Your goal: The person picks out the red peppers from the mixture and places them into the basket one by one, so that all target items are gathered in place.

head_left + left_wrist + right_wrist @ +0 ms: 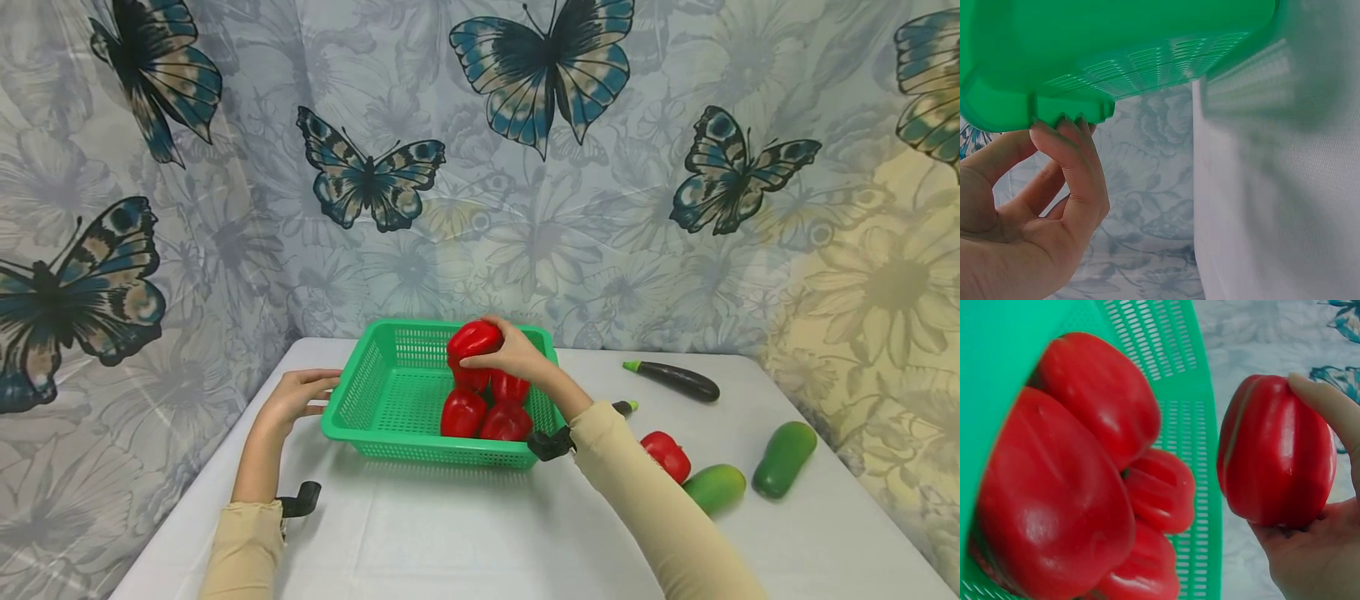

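A glossy red bell pepper (472,337) is gripped by my right hand (517,352) above the right half of a green plastic basket (375,435). In the right wrist view, thumb and fingers hold this pepper (1279,450) from opposite sides. Several more red bell peppers (462,412) lie together inside the basket's right side; the raised one partly covers those behind. My left hand (294,396) is at the basket's left edge. In the left wrist view, its bent fingertips touch the rim (1072,109) from outside.
Right of the basket on the white table (420,533) lie a dark eggplant (678,380), a red bell pepper (666,456), a green mango-like fruit (718,487) and a green oblong vegetable (784,458). My right sleeve partly hides another green-tipped dark item (624,407). A butterfly-patterned cloth (525,275) hangs behind.
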{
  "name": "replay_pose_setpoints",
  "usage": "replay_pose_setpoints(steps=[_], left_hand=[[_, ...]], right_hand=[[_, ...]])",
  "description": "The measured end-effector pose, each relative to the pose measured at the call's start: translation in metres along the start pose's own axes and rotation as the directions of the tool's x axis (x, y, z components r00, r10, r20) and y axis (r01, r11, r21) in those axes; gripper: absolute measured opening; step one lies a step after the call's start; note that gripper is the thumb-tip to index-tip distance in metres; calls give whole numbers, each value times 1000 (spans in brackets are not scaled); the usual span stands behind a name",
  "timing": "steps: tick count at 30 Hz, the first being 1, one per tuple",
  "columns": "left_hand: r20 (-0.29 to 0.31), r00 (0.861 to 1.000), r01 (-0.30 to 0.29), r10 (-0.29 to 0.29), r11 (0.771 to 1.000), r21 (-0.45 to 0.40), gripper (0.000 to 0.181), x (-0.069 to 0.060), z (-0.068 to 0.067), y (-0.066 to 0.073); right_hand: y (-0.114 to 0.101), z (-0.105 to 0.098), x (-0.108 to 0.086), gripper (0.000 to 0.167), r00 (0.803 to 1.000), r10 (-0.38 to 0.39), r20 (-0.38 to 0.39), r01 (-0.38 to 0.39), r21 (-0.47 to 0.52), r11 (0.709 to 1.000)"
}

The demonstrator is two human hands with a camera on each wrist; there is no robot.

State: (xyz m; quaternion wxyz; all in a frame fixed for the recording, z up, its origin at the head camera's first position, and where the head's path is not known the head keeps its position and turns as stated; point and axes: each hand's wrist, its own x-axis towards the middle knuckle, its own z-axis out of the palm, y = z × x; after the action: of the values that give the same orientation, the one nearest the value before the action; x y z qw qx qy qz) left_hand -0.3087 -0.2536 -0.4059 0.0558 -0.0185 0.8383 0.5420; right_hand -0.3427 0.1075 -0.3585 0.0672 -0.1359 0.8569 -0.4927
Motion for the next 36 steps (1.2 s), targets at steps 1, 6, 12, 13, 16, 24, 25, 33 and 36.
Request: replay_pose_setpoints(steps=[1, 6, 12, 13, 16, 24, 25, 33, 36], left_hand=[[1, 1000, -2, 2, 1000, -1, 50, 0, 0, 0], [5, 1000, 0, 0, 1000, 3, 50, -2, 0, 2], [4, 1000, 3, -3, 1000, 5, 50, -2, 1, 2], [4, 1000, 3, -3, 1000, 6, 49, -2, 0, 2], [5, 1000, 3, -3, 1000, 0, 49, -1, 0, 1], [0, 1000, 11, -11, 1000, -4, 48, -1, 0, -1], [-1, 1000, 11, -11, 1000, -4, 48, -1, -1, -1], [2, 1000, 1, -1, 1000, 2, 49, 1, -1, -2], [2, 1000, 0, 0, 1000, 0, 48, 2, -1, -2]], right_hand=[[0, 2, 1, 91, 1000, -2, 8, 2, -1, 1000], [-1, 13, 4, 90, 999, -4, 38, 4, 5, 1000], [-4, 22, 9, 88, 999, 1, 54, -2, 7, 1000], [-5, 24, 10, 88, 998, 2, 57, -3, 4, 1000], [-7, 28, 13, 87, 997, 11, 73, -11, -3, 1000], [-9, 40, 19, 85, 990, 22, 136, -21, -5, 1000], [-10, 41, 20, 85, 989, 29, 147, -29, -4, 1000], [-9, 49, 24, 81, 975, 56, 215, -55, -11, 998], [-8, 50, 26, 80, 973, 67, 223, -64, -21, 998]])
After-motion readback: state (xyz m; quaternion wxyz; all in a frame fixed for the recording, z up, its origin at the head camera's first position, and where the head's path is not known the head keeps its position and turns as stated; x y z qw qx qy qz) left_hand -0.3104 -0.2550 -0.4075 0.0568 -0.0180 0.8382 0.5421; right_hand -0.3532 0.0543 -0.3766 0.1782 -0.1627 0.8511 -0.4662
